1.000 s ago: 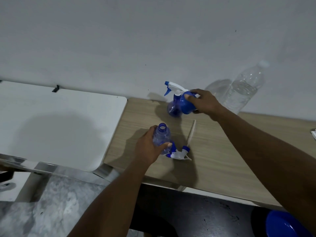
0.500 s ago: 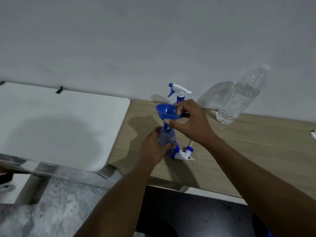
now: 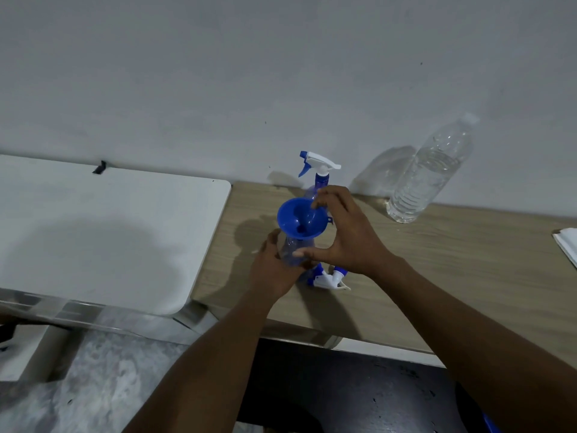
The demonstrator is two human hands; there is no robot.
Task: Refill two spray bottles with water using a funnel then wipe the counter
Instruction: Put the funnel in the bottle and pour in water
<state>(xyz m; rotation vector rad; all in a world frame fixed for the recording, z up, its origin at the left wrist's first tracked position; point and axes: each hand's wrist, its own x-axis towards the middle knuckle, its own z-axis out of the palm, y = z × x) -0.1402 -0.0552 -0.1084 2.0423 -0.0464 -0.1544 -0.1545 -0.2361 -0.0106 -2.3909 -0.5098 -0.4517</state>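
Funnel (image 3: 301, 218) pinched by right hand (image 3: 349, 239), left hand (image 3: 274, 270) gripping bottle (image 3: 295, 250) on wooden counter (image 3: 437, 270).

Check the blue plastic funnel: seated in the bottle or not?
Seated: the blue plastic funnel stands upright, spout in the clear spray bottle's open neck.

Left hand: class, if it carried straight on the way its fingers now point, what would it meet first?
Nothing new: the left hand already wraps the open spray bottle under the blue funnel. Further along, probably the second spray bottle by the wall, though depth is unclear.
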